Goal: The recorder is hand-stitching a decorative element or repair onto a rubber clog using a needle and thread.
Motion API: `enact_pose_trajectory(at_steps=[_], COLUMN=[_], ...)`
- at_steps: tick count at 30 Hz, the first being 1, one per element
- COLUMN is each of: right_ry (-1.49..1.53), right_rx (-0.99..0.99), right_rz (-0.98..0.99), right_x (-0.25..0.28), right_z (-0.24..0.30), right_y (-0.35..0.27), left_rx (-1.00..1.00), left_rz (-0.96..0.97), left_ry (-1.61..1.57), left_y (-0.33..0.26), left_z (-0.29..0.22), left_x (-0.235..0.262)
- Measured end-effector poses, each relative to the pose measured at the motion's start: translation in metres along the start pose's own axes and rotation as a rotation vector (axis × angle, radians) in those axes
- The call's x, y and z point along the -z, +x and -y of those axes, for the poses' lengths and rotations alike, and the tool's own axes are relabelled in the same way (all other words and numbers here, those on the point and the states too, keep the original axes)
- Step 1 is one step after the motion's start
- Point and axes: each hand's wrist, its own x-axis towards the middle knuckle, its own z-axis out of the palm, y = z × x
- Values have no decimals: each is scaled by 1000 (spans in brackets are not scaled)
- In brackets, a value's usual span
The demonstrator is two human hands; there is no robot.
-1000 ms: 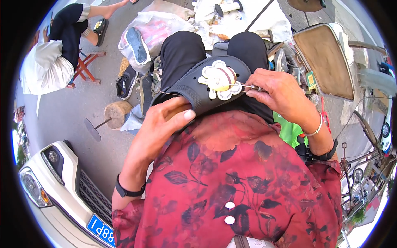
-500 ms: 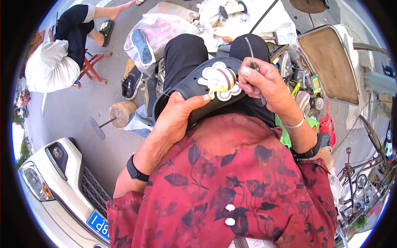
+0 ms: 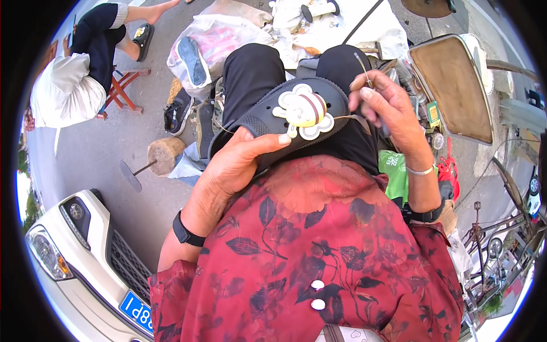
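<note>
A black foam clog (image 3: 273, 105) lies across my knees. On its upper sits a yellow-and-white bee decoration (image 3: 307, 112) with brown stripes. My left hand (image 3: 242, 158) grips the clog's near side, its thumb pressed beside the decoration. A loop of thread sticks out above that hand. In my right hand (image 3: 387, 108), raised just right of the clog, is an awl (image 3: 363, 67) whose thin, slightly curved metal shaft points away from me. My fingers hide most of its handle. A brown thread (image 3: 343, 117) runs from the clog's right side to my right hand.
A wooden stump (image 3: 165, 155) and dark sneaker (image 3: 178, 113) are on the ground at left. Ahead lie a plastic bag (image 3: 213, 34) and white cloth (image 3: 376, 28). A brown-seated stool (image 3: 453, 88) stands right. A person (image 3: 71, 85) sits far left; a white car (image 3: 85, 251) is nearby.
My right hand has moved right, away from the clog, and its fingers have loosened around the awl. The thread now shows stretched between clog and hand. My left hand keeps its hold.
</note>
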Motion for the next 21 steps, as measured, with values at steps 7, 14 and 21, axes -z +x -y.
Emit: enact_pose_trajectory(at_steps=[7,14,21], right_ry=[-781,-1116,-1143], right_rx=[108,294,262], right_rz=[-36,189,249], right_x=[18,-9,-16], right_z=[40,47,51], right_y=[-39,-43,-39], left_rx=[-6,-31,-51], left_rz=[31,29,50], left_ry=[-6,-4,-1], left_y=[-2,-3,-4], left_z=[5,6,14], left_x=[3,-1,0])
